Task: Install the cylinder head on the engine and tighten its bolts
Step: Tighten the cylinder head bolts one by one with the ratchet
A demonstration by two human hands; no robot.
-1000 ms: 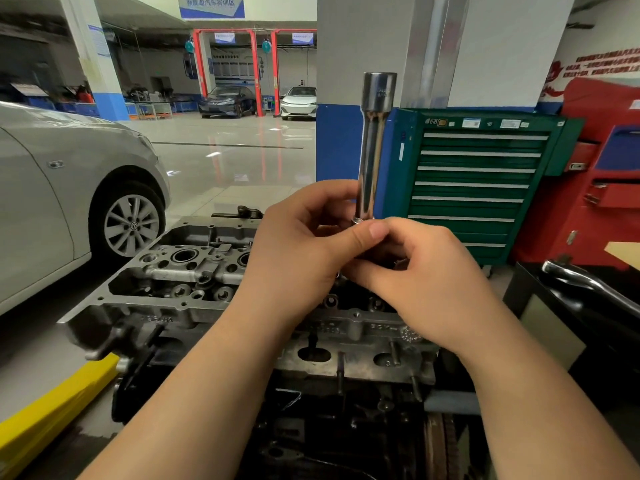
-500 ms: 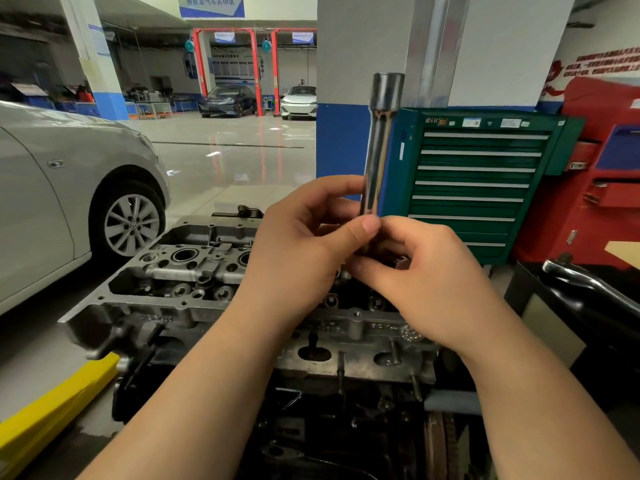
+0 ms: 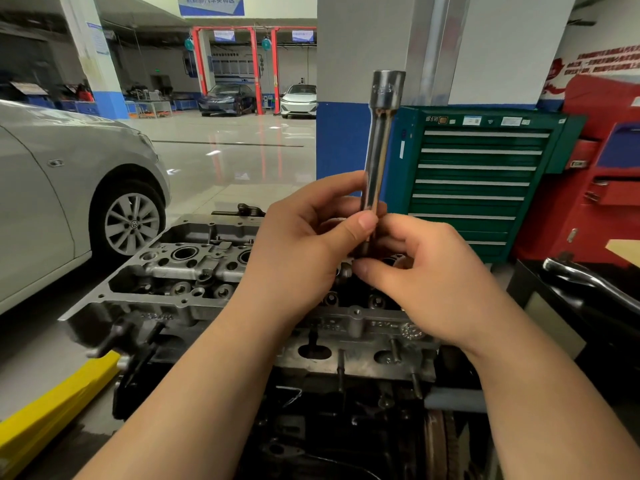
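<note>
Both hands, the left hand (image 3: 301,251) and right hand (image 3: 433,275), pinch the long socket tool (image 3: 377,157) upright, pointing to 12 o'clock over the cylinder head (image 3: 180,271), likely to spin a bolt down.

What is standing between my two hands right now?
A long chrome socket extension, upright in the head view, pinched by left hand and right hand.

Socket extension (image 3: 377,161) upright above cylinder head (image 3: 194,271) (cabinet (image 3: 478,181) behind)
</note>
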